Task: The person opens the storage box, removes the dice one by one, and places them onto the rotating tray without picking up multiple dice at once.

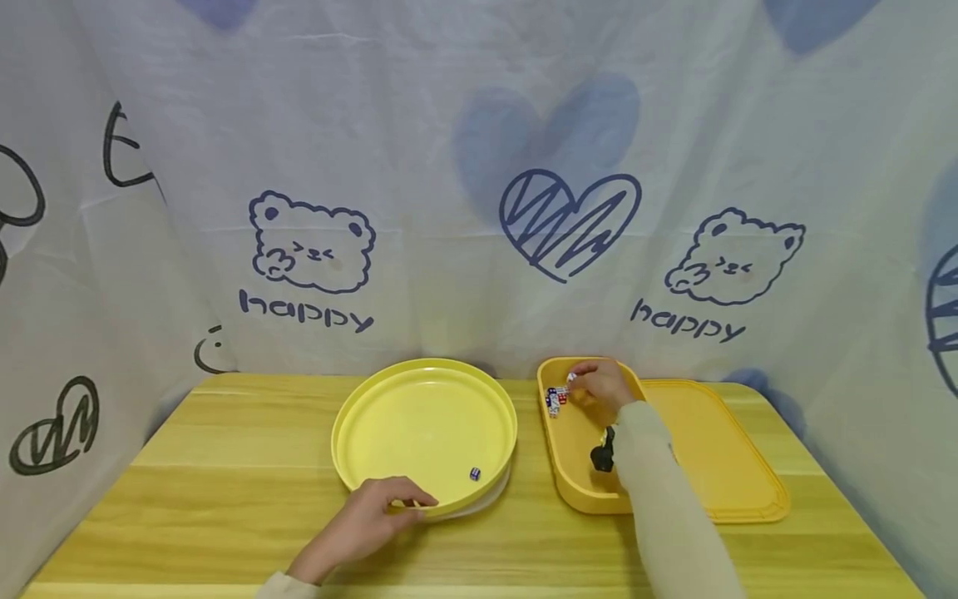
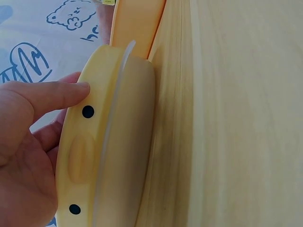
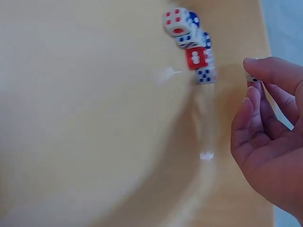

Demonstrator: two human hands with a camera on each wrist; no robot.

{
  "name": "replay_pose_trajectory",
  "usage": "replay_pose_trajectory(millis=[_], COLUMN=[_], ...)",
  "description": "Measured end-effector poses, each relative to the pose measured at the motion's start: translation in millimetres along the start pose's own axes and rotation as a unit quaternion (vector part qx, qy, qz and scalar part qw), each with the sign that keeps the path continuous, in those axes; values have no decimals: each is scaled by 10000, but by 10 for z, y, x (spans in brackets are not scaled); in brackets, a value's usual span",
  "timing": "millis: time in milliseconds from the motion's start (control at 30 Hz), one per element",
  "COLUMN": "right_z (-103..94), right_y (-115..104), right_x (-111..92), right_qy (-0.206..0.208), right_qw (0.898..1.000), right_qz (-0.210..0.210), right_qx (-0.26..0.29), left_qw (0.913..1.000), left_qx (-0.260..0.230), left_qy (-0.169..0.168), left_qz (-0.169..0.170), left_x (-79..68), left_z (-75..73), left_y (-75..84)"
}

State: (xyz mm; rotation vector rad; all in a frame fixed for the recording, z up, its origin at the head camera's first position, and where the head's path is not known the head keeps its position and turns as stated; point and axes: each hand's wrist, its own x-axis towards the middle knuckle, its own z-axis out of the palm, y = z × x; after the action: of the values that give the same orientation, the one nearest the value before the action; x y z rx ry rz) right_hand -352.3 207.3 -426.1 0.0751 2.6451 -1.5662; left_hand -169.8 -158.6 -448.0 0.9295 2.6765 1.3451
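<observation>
My left hand (image 1: pixel 367 517) grips the near rim of a round yellow tray (image 1: pixel 419 433), thumb (image 2: pixel 71 92) on the outer wall and fingers reaching over the edge. Inside this tray, near its right front, lies one small blue die (image 1: pixel 475 474). My right hand (image 1: pixel 602 384) is over the far end of a deep orange-yellow bin (image 1: pixel 584 501). Between thumb and fingertips it pinches a white die (image 3: pixel 253 78), mostly covered by the fingers. Several white, red and blue dice (image 3: pixel 196 57) sit bunched along the bin's wall beside that hand.
Partly behind my right sleeve (image 1: pixel 674 491), a flat orange-yellow lid (image 1: pixel 726 457) lies on the wooden table (image 1: pixel 202 482) to the right of the bin. A pale base (image 1: pixel 490 497) shows under the round tray. Printed cloth (image 1: pixel 434 208) hangs close behind the table.
</observation>
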Motion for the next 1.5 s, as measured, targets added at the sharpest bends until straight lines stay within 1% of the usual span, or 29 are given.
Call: replay_pose_trajectory(millis=[200, 300, 400, 567, 767, 933, 1033, 1167, 1400, 1500], right_z=[-58, -83, -102, -118, -107, -82, -45, 45, 305, 408], right_y=[-126, -191, -267, -405, -567, -654, -675, -678, -624, -595], right_x=[-33, -44, -76, -187, -373, -527, -623, -759, -970, -1028], right_qy=[-54, -69, -176, -340, -372, -288, -225, -178, -253, -257], right_qw=[9993, 9983, 9962, 9929, 9935, 9926, 9924, 9914, 9812, 9806], right_qz=[-293, -455, -694, -950, -924, -1133, -1193, -1278, -1913, -1945], right_qx=[-245, -363, -493, -624, -549, -334, -217, -232, -92, -40], left_qw=[9999, 10000, 10000, 10000, 10000, 9999, 9999, 9998, 9999, 9998], left_qx=[43, 37, 28, 23, 52, 90, 122, 123, 104, 79], left_qy=[36, 33, 30, 37, 24, 21, 28, 33, 42, 41], left_qz=[113, 77, 27, 24, 41, 43, 86, 143, 128, 154], left_x=[-5, -6, -7, -9, -10, -7, -3, 1, -7, -14], left_z=[5, 5, 2, -3, -3, -2, 2, 5, 8, 13], left_y=[-18, -12, -1, 8, 13, 18, 14, 2, -7, -15])
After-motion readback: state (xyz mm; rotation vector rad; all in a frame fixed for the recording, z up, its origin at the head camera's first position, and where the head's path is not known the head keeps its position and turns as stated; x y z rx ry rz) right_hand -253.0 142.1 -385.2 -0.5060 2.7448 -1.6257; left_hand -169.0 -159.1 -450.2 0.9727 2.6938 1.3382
